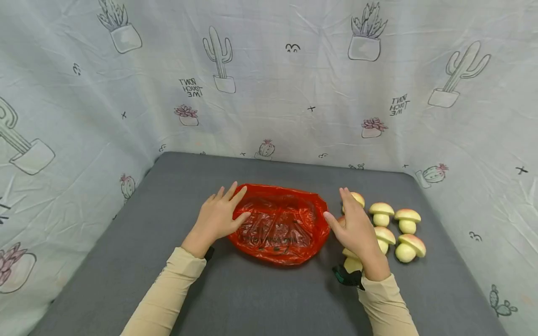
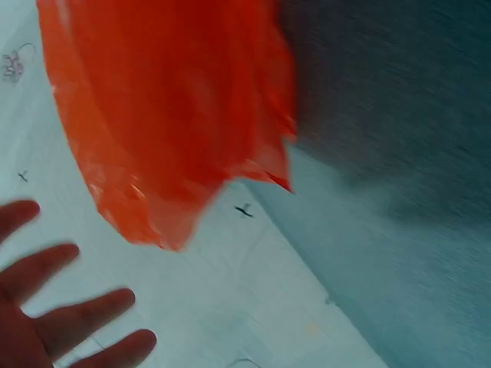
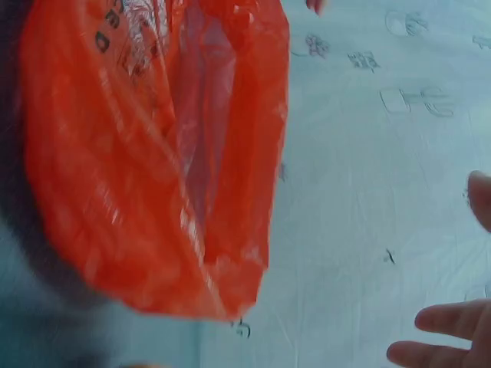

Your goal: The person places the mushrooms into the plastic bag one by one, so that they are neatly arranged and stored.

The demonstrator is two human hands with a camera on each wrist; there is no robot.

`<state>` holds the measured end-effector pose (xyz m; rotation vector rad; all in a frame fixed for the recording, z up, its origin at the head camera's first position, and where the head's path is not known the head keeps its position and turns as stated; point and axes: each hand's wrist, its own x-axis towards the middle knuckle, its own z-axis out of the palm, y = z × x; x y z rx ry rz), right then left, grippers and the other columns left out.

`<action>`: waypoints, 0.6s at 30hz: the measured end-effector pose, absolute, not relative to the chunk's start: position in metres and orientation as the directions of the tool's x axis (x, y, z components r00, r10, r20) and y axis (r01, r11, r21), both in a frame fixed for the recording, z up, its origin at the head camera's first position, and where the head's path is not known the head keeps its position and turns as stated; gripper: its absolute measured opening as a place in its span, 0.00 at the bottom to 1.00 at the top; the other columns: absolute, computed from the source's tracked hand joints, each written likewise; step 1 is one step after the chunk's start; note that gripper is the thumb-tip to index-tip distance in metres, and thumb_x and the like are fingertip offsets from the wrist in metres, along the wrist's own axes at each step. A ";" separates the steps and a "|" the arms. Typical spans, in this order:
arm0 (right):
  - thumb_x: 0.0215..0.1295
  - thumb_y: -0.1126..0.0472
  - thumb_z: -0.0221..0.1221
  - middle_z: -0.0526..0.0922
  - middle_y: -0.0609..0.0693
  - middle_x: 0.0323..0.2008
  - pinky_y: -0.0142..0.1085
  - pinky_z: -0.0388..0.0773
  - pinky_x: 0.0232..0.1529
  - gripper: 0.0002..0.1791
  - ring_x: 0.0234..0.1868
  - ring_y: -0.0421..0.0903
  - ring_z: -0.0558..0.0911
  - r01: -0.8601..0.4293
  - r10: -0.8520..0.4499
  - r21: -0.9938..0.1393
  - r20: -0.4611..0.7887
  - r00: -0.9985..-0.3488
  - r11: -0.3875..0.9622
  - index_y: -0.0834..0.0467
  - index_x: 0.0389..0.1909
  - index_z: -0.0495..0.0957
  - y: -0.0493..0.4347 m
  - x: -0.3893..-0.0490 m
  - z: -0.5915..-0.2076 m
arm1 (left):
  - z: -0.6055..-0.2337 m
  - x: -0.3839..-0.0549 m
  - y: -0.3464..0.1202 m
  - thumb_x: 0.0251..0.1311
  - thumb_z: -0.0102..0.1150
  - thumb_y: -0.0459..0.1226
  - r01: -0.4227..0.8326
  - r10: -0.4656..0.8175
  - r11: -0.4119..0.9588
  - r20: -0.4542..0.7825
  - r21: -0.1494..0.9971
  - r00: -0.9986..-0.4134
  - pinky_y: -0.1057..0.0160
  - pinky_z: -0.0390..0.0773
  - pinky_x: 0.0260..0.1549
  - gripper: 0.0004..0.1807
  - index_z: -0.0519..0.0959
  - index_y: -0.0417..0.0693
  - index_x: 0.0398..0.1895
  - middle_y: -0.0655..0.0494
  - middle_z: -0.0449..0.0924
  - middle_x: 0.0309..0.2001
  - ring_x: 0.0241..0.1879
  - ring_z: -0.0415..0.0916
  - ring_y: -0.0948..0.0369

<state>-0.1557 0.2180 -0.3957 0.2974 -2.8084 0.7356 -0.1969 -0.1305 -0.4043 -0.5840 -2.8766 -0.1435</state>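
A red plastic bag (image 1: 277, 228) stands on the grey table with its mouth spread wide toward the head camera. Beside its left rim is my left hand (image 1: 216, 217), fingers spread and holding nothing; whether it touches the rim I cannot tell. To the bag's right, my right hand (image 1: 355, 228) hovers with straight fingers and thumb apart, partly covering some mushrooms. Both wrist views show the bag (image 2: 169, 115) apart from spread fingers (image 2: 84, 318). Dark print marks the bag's side (image 3: 115, 23) in the right wrist view.
Several yellow toy mushrooms (image 1: 407, 219) with reddish cap tops lie on the right of the table, some half hidden by the right hand. The grey tabletop (image 1: 269, 298) reaches a white curtain (image 1: 269, 93) printed with cacti behind and at both sides.
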 end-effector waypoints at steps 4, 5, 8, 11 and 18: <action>0.67 0.46 0.54 0.55 0.62 0.72 0.60 0.56 0.65 0.41 0.70 0.63 0.57 -0.287 -0.126 -0.528 0.321 -0.939 0.799 0.60 0.74 0.50 0.233 -0.144 -0.398 | -0.408 -0.194 -0.140 0.61 0.51 0.58 0.443 0.419 0.892 0.209 0.088 -0.884 0.36 0.63 0.59 0.36 0.61 0.57 0.71 0.49 0.59 0.71 0.64 0.63 0.37; 0.67 0.47 0.55 0.55 0.62 0.72 0.60 0.56 0.64 0.41 0.70 0.64 0.58 -0.297 -0.125 -0.541 0.332 -0.935 0.787 0.59 0.74 0.50 0.237 -0.140 -0.399 | -0.409 -0.193 -0.143 0.62 0.52 0.57 0.455 0.429 0.884 0.206 0.102 -0.879 0.35 0.63 0.58 0.36 0.62 0.57 0.71 0.49 0.59 0.71 0.64 0.63 0.38; 0.66 0.52 0.56 0.57 0.63 0.71 0.60 0.61 0.61 0.40 0.68 0.65 0.60 -0.322 -0.126 -0.557 0.360 -0.924 0.766 0.59 0.74 0.50 0.248 -0.130 -0.403 | -0.410 -0.193 -0.150 0.62 0.54 0.55 0.478 0.445 0.860 0.195 0.177 -0.874 0.32 0.62 0.57 0.34 0.63 0.56 0.70 0.49 0.60 0.71 0.64 0.63 0.38; 0.65 0.55 0.58 0.59 0.65 0.69 0.61 0.62 0.58 0.40 0.66 0.66 0.62 -0.329 -0.119 -0.567 0.375 -0.919 0.755 0.59 0.74 0.51 0.259 -0.120 -0.409 | -0.411 -0.193 -0.156 0.62 0.55 0.53 0.484 0.449 0.837 0.184 0.256 -0.874 0.31 0.61 0.57 0.34 0.64 0.55 0.70 0.50 0.60 0.71 0.65 0.63 0.39; 0.62 0.60 0.61 0.61 0.64 0.68 0.62 0.60 0.57 0.41 0.64 0.67 0.62 -0.317 -0.099 -0.621 0.359 -0.928 0.717 0.53 0.74 0.53 0.277 -0.101 -0.423 | -0.419 -0.194 -0.162 0.64 0.54 0.50 0.505 0.486 0.782 0.149 0.365 -0.861 0.30 0.58 0.57 0.32 0.63 0.55 0.71 0.48 0.61 0.70 0.65 0.61 0.38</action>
